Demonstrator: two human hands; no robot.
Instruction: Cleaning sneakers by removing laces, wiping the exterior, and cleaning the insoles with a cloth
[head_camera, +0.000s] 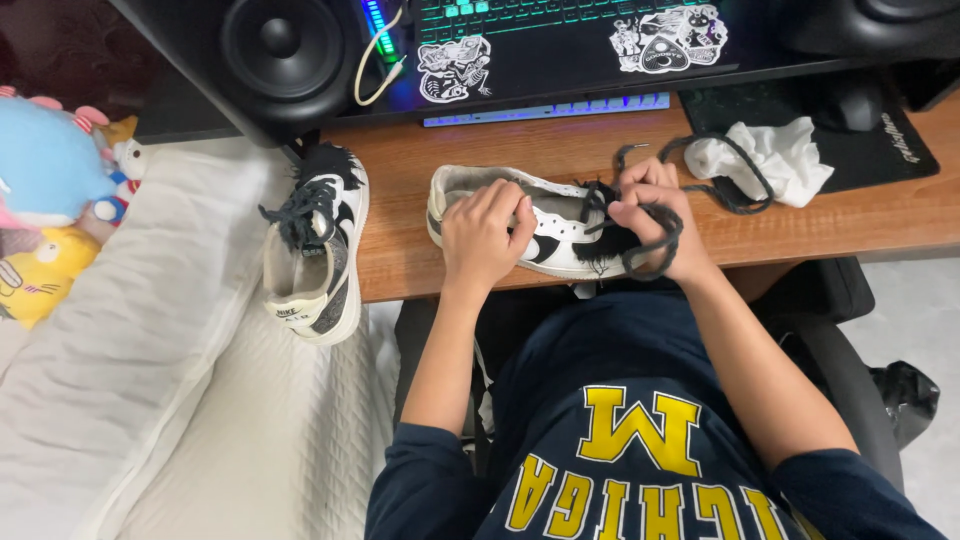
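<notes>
White quilted bed (230, 440) fills the near left, butting up against the left end of the wooden desk (480, 150); desk runs left to right across the middle, its near edge just above the person's lap. Bare wood left of the sneaker and along the right near edge gives some room; far side is closed off by the raised black shelf (560, 75) with a lit keyboard (520, 15) and a round speaker (285, 45) at far left. Black office chair (850, 350) near right, grey floor beyond it. Plush toys (50, 190) piled at the far left edge of the bed. Black mouse pad (900, 140) far right on the desk with a dark mouse (858, 105) on it. White-and-black sneaker (540, 225) lies on its side at the desk's near edge, centre, toe to the left, sole side near. Second matching sneaker (315, 250) sits half off the desk's left corner, resting on the bed, laces loose on top. Crumpled white tissue (770, 155) right of the hands, touching the mouse pad edge. Left hand (485, 235) curled over the sneaker's upper, pressing it down, fingers bent, narrow. Right hand (650, 215) closed on the black shoelace (700, 170), which loops round its fingers and trails far-right toward the tissue.
</notes>
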